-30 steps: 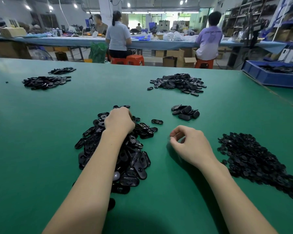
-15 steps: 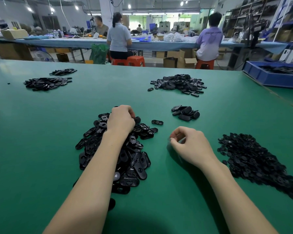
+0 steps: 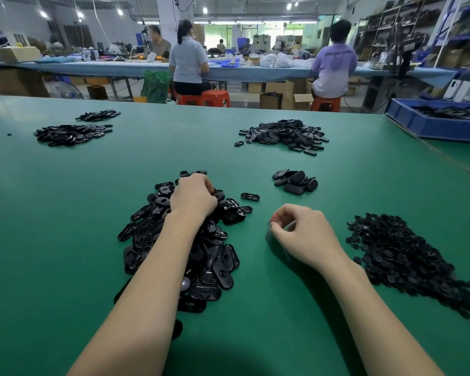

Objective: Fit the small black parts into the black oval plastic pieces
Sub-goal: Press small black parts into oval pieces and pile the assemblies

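Two hands: both are working low over the green matte table (image 3: 65, 240).
Left hand (image 3: 193, 198): is digging, fingers curled down, into the big heap of black oval plastic pieces (image 3: 209, 256); it is seemingly closing on one, though the fingertips are buried and I cannot tell which piece.
Right hand (image 3: 301, 232): is hovering just beside that heap with thumb and forefinger pinched together; whether a small part is sitting in the pinch I cannot tell.
Small black parts (image 3: 407, 256): are lying in a loose spread pile to the right, near the right wrist.
Finished-looking cluster (image 3: 295, 181): is sitting apart, beyond the right hand.
Doing it well: I would be lifting a single oval clear of the heap, hollow side up, then bringing the part straight down into its recess so neighbours are not dragged along.
Hard to see: the left forearm is covering much of the heap, and black on black is blurring each part's outline.
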A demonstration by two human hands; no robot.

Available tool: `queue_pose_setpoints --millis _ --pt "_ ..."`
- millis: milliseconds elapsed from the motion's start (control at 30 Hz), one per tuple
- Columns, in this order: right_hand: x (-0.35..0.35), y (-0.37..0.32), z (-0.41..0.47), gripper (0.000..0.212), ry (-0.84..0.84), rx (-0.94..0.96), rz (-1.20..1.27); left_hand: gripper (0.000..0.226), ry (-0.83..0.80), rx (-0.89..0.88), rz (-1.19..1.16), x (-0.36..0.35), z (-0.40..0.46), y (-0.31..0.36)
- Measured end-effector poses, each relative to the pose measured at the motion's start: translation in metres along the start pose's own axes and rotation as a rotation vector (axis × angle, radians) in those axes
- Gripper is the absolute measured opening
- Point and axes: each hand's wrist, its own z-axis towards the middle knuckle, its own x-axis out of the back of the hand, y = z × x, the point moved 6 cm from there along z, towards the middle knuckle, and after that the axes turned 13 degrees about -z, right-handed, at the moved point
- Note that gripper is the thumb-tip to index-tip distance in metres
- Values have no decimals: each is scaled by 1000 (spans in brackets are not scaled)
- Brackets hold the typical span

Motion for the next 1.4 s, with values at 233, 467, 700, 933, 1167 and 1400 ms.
queue_pose_setpoints --millis 233,467,700,933,1167,1400 --pt "0 0 -1 5 -4 -7 1 20 -7 -18 -11 -3 1 0" --pt "1 1 0 5 -11 -2 21 17 -53 -9 -162 -2 0 11" --pt "19 9 1 8 1 -38 97 17 -208 -125 -420 -26 -22 61" --pt "61 60 -2 9 -98 -208 46 12 -473 -63 -847 -78 -59 96" --pt "86 99 -13 10 -131 -343 -149 23 -631 56 -919 -111 -87 98" --pt "86 100 -17 4 -242 -346 -184 26 -633 86 -911 -120 -87 92"
